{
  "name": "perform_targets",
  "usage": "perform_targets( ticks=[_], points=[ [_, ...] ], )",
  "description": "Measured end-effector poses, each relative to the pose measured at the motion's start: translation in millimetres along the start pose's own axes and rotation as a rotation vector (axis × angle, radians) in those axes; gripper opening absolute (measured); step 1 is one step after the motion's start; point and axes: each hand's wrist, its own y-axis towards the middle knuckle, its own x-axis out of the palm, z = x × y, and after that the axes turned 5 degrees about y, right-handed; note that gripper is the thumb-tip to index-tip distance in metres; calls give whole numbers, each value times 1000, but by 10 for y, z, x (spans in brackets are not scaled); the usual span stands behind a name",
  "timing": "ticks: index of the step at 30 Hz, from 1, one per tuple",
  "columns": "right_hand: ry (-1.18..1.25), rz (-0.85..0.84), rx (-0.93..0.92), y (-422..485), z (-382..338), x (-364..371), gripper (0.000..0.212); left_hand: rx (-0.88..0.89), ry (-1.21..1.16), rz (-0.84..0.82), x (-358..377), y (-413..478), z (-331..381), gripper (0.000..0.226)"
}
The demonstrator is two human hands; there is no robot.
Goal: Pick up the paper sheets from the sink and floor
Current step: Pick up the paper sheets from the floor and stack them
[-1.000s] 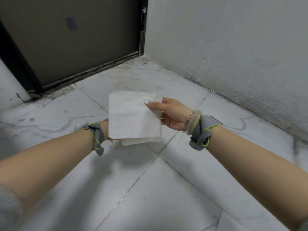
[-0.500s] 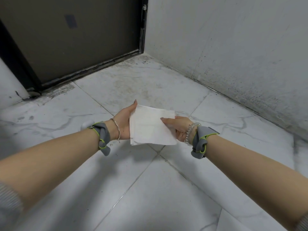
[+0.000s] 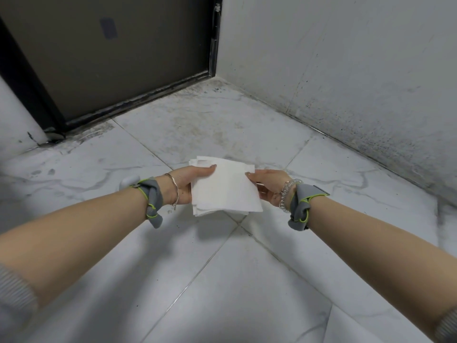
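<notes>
Head view: two hands hold a stack of paper sheets (image 3: 226, 191) at frame centre, above the floor (image 3: 222, 280).
Stack's left edge sits in the left hand (image 3: 189, 185), thumb flat on top, fingers hidden under it; the right hand (image 3: 269, 188) pinches the right edge, thumb on top. Sheets slightly fanned, clear of the tiles. Grey wrist straps (image 3: 151, 197) with green trim on both wrists. Dark door (image 3: 111, 65) upper left, stained wall (image 3: 346, 70) upper right.
</notes>
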Motion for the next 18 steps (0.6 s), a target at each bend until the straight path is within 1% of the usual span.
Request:
perform_targets(
  ticks=[4, 8, 12, 15, 18],
  points=[
    [48, 114, -3, -55, -21, -310, 13, 9, 17, -7, -69, 7, 11, 13],
    [41, 269, -46, -236, -28, -850, 18, 3, 46, -15, -18, 86, -9, 13],
    [10, 453, -52, -510, 51, -1508, 18, -19, 121, -66, 266, 215, -129, 13],
    [-17, 589, -33, -762, 140, -1959, 22, -55, 181, -116, 546, 293, -247, 11],
    [-81, 671, -2, -1034, 283, -2329, 21, -93, 232, -184, 834, 341, -360, 11]
  ],
)
